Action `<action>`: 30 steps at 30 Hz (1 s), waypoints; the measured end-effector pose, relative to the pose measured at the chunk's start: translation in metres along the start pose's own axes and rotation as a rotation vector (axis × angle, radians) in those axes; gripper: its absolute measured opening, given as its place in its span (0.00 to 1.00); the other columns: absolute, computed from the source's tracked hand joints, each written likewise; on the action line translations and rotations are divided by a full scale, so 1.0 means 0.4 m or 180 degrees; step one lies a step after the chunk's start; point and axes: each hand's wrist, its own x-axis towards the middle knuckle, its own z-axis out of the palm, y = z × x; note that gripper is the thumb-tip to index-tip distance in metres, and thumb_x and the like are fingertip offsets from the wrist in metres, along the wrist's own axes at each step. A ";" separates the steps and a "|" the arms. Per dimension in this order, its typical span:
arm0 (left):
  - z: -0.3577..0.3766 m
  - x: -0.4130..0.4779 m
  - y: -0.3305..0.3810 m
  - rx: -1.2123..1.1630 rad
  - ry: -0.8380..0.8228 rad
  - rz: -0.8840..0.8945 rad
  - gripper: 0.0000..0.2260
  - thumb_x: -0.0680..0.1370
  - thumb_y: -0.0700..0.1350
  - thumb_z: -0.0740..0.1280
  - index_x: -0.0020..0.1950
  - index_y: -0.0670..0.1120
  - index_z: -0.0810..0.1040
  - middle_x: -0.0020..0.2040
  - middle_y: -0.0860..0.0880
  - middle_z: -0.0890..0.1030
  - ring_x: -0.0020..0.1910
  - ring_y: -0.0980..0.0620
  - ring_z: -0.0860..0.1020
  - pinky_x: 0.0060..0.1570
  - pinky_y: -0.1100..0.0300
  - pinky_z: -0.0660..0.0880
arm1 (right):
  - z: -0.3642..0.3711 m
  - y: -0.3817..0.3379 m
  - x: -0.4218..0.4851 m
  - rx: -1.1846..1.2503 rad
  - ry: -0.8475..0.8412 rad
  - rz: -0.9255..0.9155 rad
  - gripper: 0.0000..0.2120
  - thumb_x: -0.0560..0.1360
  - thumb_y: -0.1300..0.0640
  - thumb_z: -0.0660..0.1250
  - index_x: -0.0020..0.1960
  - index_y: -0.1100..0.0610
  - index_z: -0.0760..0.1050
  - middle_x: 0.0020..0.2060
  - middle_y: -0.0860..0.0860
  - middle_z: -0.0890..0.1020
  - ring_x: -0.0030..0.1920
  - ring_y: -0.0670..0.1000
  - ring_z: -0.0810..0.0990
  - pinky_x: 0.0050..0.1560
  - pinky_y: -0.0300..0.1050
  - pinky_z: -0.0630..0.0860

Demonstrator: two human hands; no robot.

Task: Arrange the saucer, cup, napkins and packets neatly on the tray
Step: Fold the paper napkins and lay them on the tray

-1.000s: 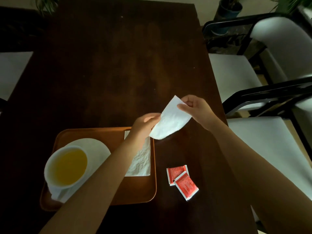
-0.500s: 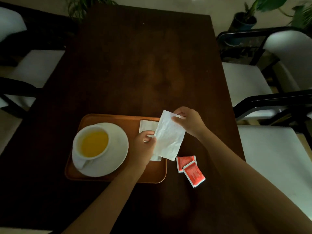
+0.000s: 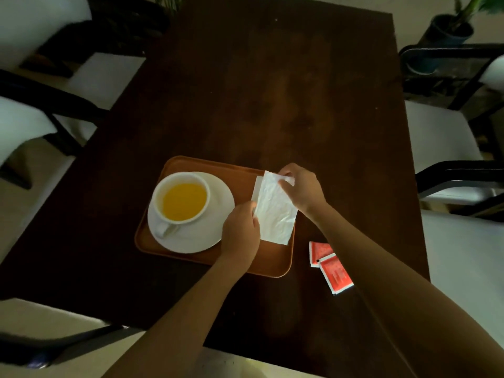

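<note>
An orange-brown tray [image 3: 196,165] lies on the dark wooden table. On its left half a white cup [image 3: 181,199] of yellow drink stands on a white saucer [image 3: 221,211]. A white napkin [image 3: 275,214] hangs low over the tray's right side, above another napkin [image 3: 256,186] whose edge shows beneath it. My left hand [image 3: 240,230] pinches the upper napkin's left edge and my right hand [image 3: 302,189] holds its far corner. Two red packets [image 3: 331,267] lie on the table right of the tray, partly under my right forearm.
Black-framed chairs with white seats stand on the right [image 3: 441,137] and on the left [image 3: 101,77]. A potted plant [image 3: 447,31] stands at the far right corner. The table's near edge runs just below my forearms.
Both hands have brought the napkin down and left, from above the table's middle to just over the tray's right side and the first napkin. The view has shifted, so the tray sits more central.
</note>
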 end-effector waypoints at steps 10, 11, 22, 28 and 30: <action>0.008 -0.013 -0.009 0.0460 0.0031 0.0162 0.16 0.77 0.43 0.64 0.64 0.44 0.70 0.60 0.44 0.78 0.58 0.49 0.76 0.58 0.59 0.72 | 0.012 0.002 0.004 -0.0309 -0.0074 -0.0568 0.07 0.75 0.55 0.64 0.52 0.55 0.76 0.51 0.51 0.81 0.53 0.53 0.75 0.57 0.49 0.68; 0.007 -0.019 -0.010 0.0529 0.0067 0.0167 0.16 0.77 0.44 0.64 0.64 0.45 0.70 0.61 0.44 0.77 0.59 0.48 0.75 0.58 0.59 0.72 | 0.013 0.003 0.002 -0.0304 -0.0075 -0.0604 0.08 0.75 0.55 0.64 0.53 0.55 0.76 0.52 0.51 0.81 0.55 0.53 0.73 0.58 0.48 0.65; 0.074 -0.100 0.093 0.0351 -0.0357 0.1433 0.11 0.75 0.43 0.66 0.57 0.44 0.75 0.55 0.43 0.79 0.56 0.46 0.76 0.54 0.55 0.73 | -0.108 0.137 -0.084 -0.0214 0.0139 0.0083 0.12 0.75 0.56 0.64 0.58 0.52 0.73 0.56 0.52 0.77 0.60 0.55 0.68 0.57 0.48 0.61; 0.172 -0.161 0.144 0.0704 -0.1059 0.1848 0.16 0.76 0.51 0.63 0.61 0.45 0.69 0.60 0.43 0.73 0.59 0.46 0.70 0.58 0.54 0.69 | -0.174 0.233 -0.235 -0.0531 0.0050 0.0557 0.12 0.75 0.56 0.62 0.58 0.51 0.73 0.59 0.51 0.75 0.63 0.55 0.65 0.62 0.53 0.61; 0.185 -0.163 0.150 0.0745 -0.1037 0.1815 0.19 0.75 0.52 0.65 0.62 0.45 0.69 0.61 0.43 0.73 0.59 0.45 0.70 0.59 0.53 0.69 | -0.176 0.246 -0.294 -0.0603 0.0070 0.0645 0.11 0.75 0.55 0.63 0.57 0.51 0.74 0.59 0.51 0.75 0.62 0.55 0.65 0.60 0.51 0.62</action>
